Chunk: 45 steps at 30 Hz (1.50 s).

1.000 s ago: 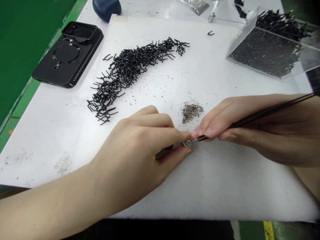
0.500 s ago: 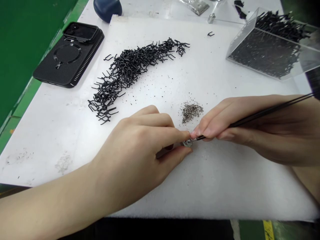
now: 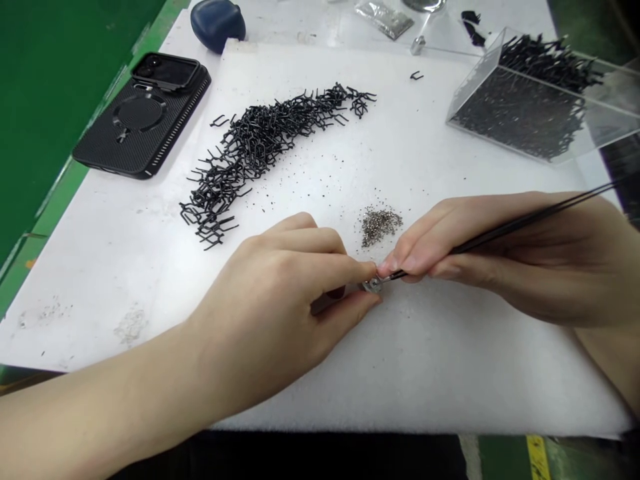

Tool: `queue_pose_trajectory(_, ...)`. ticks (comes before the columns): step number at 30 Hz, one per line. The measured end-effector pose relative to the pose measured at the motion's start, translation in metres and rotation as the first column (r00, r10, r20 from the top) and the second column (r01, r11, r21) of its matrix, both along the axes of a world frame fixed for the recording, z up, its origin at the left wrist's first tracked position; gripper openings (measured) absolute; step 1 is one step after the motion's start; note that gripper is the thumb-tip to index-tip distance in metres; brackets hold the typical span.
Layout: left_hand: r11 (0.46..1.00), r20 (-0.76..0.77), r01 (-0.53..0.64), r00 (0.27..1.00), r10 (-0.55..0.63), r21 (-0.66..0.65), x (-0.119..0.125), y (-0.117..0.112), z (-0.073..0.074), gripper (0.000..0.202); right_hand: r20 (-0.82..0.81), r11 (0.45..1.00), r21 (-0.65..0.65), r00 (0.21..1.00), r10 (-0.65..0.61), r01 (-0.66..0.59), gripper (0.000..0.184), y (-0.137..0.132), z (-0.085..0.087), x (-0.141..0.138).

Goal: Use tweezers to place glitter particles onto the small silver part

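My left hand (image 3: 295, 287) pinches a small round silvery metal part (image 3: 372, 285) between thumb and fingers. Its far side is hidden by my fingers. My right hand (image 3: 500, 260) grips black tweezers (image 3: 505, 231) like a pen, with the tips at the metal part; whether they hold a tiny piece I cannot tell. Just beyond the fingers lies a small heap of tiny shiny metal pieces (image 3: 379, 225). Farther back spreads a curved pile of black forked pieces (image 3: 270, 137) on the white foam sheet (image 3: 425, 373).
A clear box (image 3: 525, 110) of black pieces stands at the back right. One loose forked piece (image 3: 416, 76) lies left of it. A black-cased phone (image 3: 143, 117) and a dark blue rounded object (image 3: 218, 25) are at the left. A small clear bag (image 3: 385, 19) lies at the back.
The view has shifted slightly. Both hands keep the same grip, with the tweezer tips still at the metal part.
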<state>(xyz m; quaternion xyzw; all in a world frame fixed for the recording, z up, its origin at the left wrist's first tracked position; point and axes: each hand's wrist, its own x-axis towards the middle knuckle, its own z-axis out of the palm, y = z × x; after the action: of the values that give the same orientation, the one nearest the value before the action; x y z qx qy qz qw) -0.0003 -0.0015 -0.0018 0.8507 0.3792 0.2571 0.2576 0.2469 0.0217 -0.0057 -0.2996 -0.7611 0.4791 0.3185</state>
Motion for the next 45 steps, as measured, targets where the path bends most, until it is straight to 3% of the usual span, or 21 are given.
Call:
queue_pose_trajectory(3, 1.0, 0.01, 0.003, 1.0, -0.003, -0.008, 0.0, 0.0, 0.0, 0.012, -0.079, 0.995, 0.018, 0.993, -0.093, 0.095, 0.016, 0.004, 0.001, 0.001)
queue_pose_trajectory(5, 1.0, 0.021, -0.001, 1.0, 0.002, -0.013, 0.0, 0.0, -0.001, 0.013, -0.142, 0.965, 0.113, 0.965, -0.222, 0.238, 0.011, 0.008, 0.002, 0.003)
queue_pose_trajectory(8, 1.0, 0.031, -0.017, 0.999, 0.018, -0.018, -0.001, -0.001, -0.003, 0.013, -0.025, 0.83, 0.359, 0.894, -0.448, 0.426, 0.016, 0.011, 0.005, 0.01)
queue_pose_trajectory(10, 1.0, 0.04, -0.02, 0.999, 0.021, -0.02, 0.0, -0.001, -0.003, 0.013, 0.13, 0.774, 0.502, 0.851, -0.509, 0.387, 0.021, 0.013, 0.009, 0.019)
queue_pose_trajectory(15, 0.999, 0.032, -0.031, 0.999, 0.032, -0.014, 0.001, 0.0, -0.003, 0.016, 0.402, 0.818, 0.556, 0.814, -0.42, 0.148, 0.025, 0.017, 0.016, 0.038)
queue_pose_trajectory(20, 0.997, 0.053, -0.052, 0.997, 0.055, -0.054, -0.001, 0.0, -0.005, 0.021, 0.484, 0.835, 0.539, 0.773, -0.411, 0.107, 0.024, 0.014, 0.019, 0.04)
queue_pose_trajectory(24, 0.996, 0.076, -0.041, 0.996, 0.047, -0.078, -0.001, 0.0, -0.006, 0.009, 0.478, 0.831, 0.531, 0.752, -0.454, 0.165, 0.021, 0.01, 0.036, 0.027)
queue_pose_trajectory(29, 0.996, 0.096, -0.014, 0.995, 0.023, -0.088, 0.0, -0.001, -0.01, 0.011, 0.575, 0.9, 0.434, 0.755, -0.316, 0.046, 0.016, 0.038, 0.055, -0.017)
queue_pose_trajectory(33, 0.995, 0.107, -0.006, 0.994, 0.017, -0.098, -0.001, -0.001, -0.014, 0.013, 0.573, 0.887, 0.447, 0.725, -0.382, 0.115, 0.015, 0.082, 0.044, -0.054)
queue_pose_trajectory(37, 0.993, 0.124, -0.011, 0.992, 0.025, -0.117, -0.001, -0.001, -0.016, 0.019, 0.59, 0.887, 0.412, 0.682, -0.432, 0.206, 0.011, 0.112, 0.029, -0.069)
queue_pose_trajectory(45, 0.981, 0.198, -0.005, 0.979, 0.044, -0.195, -0.002, 0.0, -0.014, 0.01, 0.534, 0.888, 0.347, 0.715, -0.451, 0.301, 0.009, 0.112, 0.035, -0.068)
